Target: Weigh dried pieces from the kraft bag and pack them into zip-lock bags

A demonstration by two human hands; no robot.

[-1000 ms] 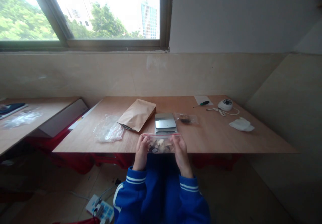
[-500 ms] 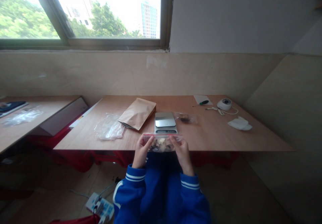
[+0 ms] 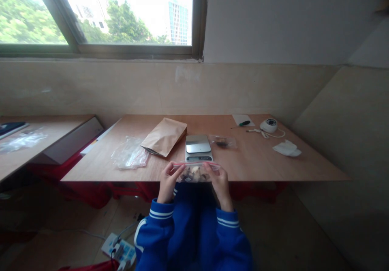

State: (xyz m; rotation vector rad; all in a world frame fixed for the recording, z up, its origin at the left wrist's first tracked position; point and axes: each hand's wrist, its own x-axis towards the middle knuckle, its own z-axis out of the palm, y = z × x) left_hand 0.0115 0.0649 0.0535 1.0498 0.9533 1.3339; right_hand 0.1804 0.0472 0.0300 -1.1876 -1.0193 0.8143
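Between my hands is a clear zip bag (image 3: 194,174) with a red-edged top, holding pale and dark pieces too small to name. My left hand (image 3: 169,181) pinches its top edge at the left. On the right side, my right hand (image 3: 219,180) grips the same edge with thumb and fingers. The bag hangs at the table's front edge, just in front of a kitchen scale (image 3: 198,146) with a silver plate. Left of the scale lies a brown kraft pouch (image 3: 166,136). To its right is another clear bag (image 3: 223,142) with something dark in it.
Several loose clear bags (image 3: 129,153) lie at the table's left. Toward the right are a screwdriver (image 3: 244,123) on white paper, a white dome camera (image 3: 268,125) with its cable, and crumpled white tissue (image 3: 287,148). A power strip (image 3: 119,250) sits on the floor.
Both hands keep hold of the zip bag, with almost no movement. The whole view has shifted slightly, so the table appears a little further left.
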